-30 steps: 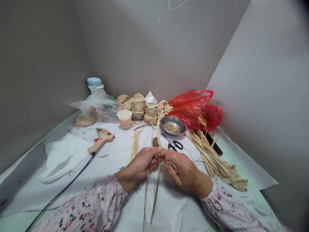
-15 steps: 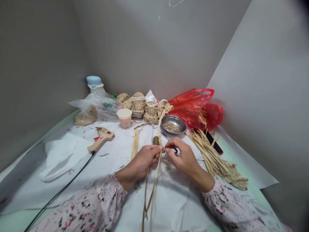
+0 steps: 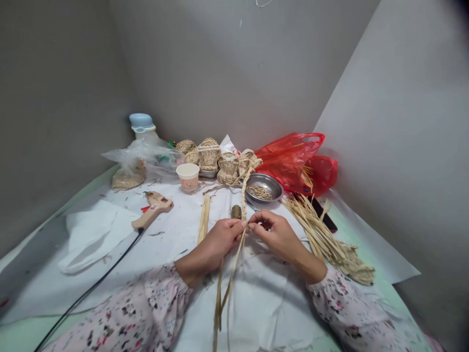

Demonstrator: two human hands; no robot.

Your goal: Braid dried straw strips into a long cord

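My left hand and my right hand meet at the table's middle, both pinched on straw strands where a braided straw cord ends. The cord runs away from my fingers toward several small woven straw baskets at the back. Loose strand ends hang down between my floral sleeves toward me. A small brown spool stands just behind my fingers.
A glue gun with a black cable lies left. A paper cup, a metal bowl, scissors partly behind my right hand, a straw bundle, red plastic bags and a clear bag surround the white paper sheet.
My right hand rose from below the cord to level with my left and closed in on the braid's end. The hanging strands swung slightly left.
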